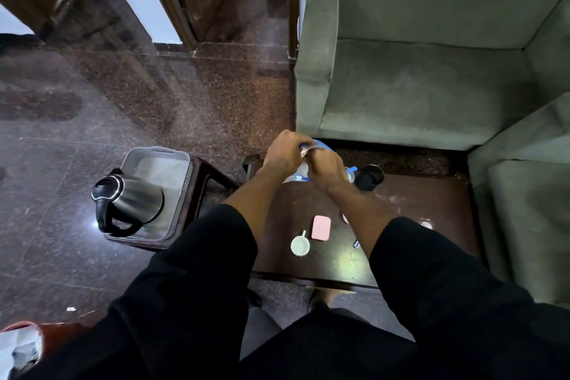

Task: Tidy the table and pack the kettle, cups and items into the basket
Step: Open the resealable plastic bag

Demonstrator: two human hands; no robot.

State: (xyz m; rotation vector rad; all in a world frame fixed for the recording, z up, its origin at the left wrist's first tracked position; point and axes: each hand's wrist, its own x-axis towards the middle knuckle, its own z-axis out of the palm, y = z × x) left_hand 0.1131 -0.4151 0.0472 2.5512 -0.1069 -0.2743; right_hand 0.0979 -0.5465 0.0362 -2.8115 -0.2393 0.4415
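Observation:
A steel kettle (129, 200) with a black handle lies on its side in the pale grey basket (172, 160), which rests on a small stool to the left of the dark table (416, 210). Over the table's far edge my left hand (283, 151) and my right hand (327, 166) are closed together on a blue-and-white object (320, 143) that they mostly hide. Beside my right hand stands a dark cup (370, 177). Nearer me on the table lie a small white cup (299, 245) with a stick in it and a pink box (321, 227).
A green sofa (416, 71) stands beyond the table, with another green seat (530, 194) along its right side. A small dark item (356, 244) lies by my right forearm. Dark stone floor stretches to the left. A red-rimmed bin (21, 345) sits at the bottom left.

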